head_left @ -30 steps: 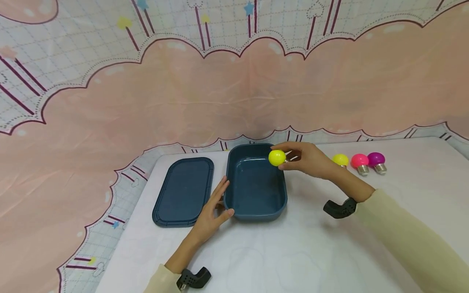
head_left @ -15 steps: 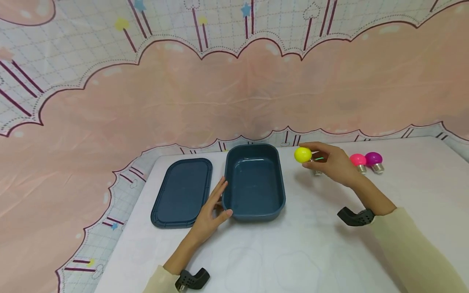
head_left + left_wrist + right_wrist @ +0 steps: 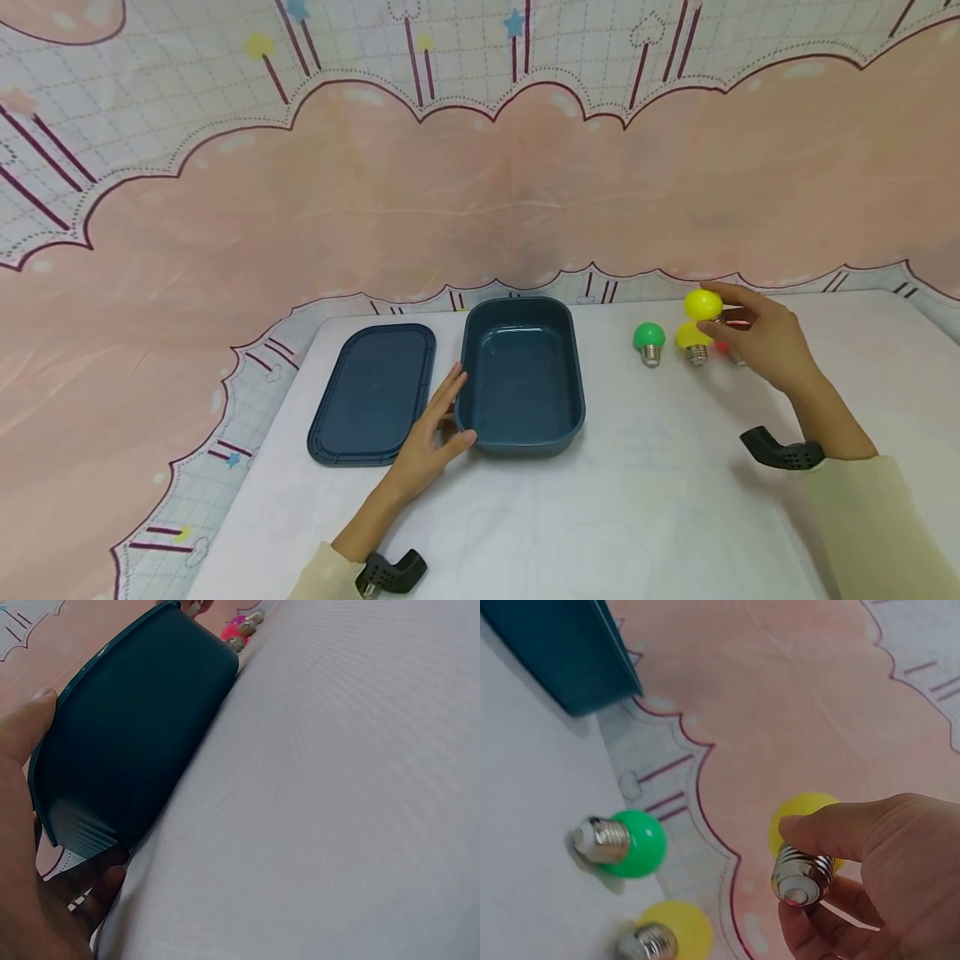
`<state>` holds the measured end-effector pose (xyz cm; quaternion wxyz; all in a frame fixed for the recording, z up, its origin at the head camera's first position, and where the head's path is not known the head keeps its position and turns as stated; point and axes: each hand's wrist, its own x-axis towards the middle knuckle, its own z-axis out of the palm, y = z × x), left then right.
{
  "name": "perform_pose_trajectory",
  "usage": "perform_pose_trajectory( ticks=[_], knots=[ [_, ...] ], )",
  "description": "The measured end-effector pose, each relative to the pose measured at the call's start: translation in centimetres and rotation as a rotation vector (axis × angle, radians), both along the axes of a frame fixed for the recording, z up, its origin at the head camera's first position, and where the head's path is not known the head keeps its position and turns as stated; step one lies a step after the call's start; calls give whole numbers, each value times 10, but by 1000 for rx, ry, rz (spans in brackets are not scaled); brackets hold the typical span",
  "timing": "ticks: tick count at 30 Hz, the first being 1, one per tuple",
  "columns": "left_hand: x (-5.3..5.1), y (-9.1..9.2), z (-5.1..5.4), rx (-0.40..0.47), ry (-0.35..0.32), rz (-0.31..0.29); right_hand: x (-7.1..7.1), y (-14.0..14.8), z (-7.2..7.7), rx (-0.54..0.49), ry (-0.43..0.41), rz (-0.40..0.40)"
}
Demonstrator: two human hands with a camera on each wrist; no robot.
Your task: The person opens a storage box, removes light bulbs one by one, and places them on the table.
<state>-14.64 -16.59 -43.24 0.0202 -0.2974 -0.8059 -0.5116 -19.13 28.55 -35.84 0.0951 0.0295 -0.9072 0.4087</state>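
Note:
My right hand (image 3: pixel 765 337) pinches a yellow light bulb (image 3: pixel 702 305) by its metal screw base, above a row of bulbs. Its base faces the camera in the right wrist view, between thumb and fingers. Below it lie a green bulb (image 3: pixel 649 337), a second yellow bulb (image 3: pixel 692 337) and a mostly hidden pink bulb (image 3: pixel 722 347). A purple bulb (image 3: pixel 238 620) shows in the left wrist view but is hidden in the head view. My left hand (image 3: pixel 426 446) touches the near left corner of a dark blue box (image 3: pixel 525 442), its thumb and fingers spread around that corner.
A dark blue lid (image 3: pixel 375 396) lies flat left of the box. Both stand on a white-covered table (image 3: pixel 600 517). Behind it hangs a patterned peach cloth (image 3: pixel 487 192). The box's inside shows no contents.
My right hand has carried the yellow bulb rightward, from over the box to above the other bulbs. The green bulb has come into clear view. The left hand stays at the box.

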Motion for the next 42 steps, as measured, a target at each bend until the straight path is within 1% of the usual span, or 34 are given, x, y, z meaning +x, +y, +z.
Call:
perform_pose_trajectory(
  ticks=[1, 4, 8, 10, 15, 17, 19, 22, 26, 28, 29, 31, 35, 36, 38, 42],
  knots=[
    [-2, -1, -3, -2, -1, 0, 0, 5, 0, 1, -8, -20],
    [-4, -1, -8, 6, -5, -4, 1, 17, 0, 9, -26, -70],
    [-4, 0, -6, -9, -2, 7, 2, 30, -2, 19, -41, -129],
    [-2, 2, -2, -15, 3, 13, 1, 37, -3, 20, -40, -156],
    [7, 7, 18, 3, 1, 3, 0, 51, -4, 17, -49, -225],
    [9, 8, 25, 2, -3, 0, 1, 56, -4, 10, -57, -253],
    [11, 8, 27, -3, -5, 0, 2, 62, -6, -3, -68, -275],
    [11, 8, 28, -7, -4, 3, 4, 71, -9, -10, -82, -310],
    [13, 8, 29, -10, -14, 4, 6, 82, -16, 12, -88, -347],
    [12, 8, 28, -12, -19, 4, 7, 86, -18, 16, -93, -359],
    [11, 8, 25, -11, -20, 6, 7, 88, -19, 18, -92, -364],
    [8, 6, 18, -10, -12, 11, 8, 91, -22, 24, -96, -376],
    [-1, 2, -2, -11, 4, 16, 9, 95, -29, 39, -115, -386],
    [-2, 1, -4, -11, 7, 15, 9, 96, -32, 42, -123, -388],
    [-3, -1, -7, -8, 2, 11, 8, 99, -38, 32, -140, -388],
    [-3, -1, -7, 9, 5, 2, 6, 105, -51, 17, -178, -398]
  ],
)
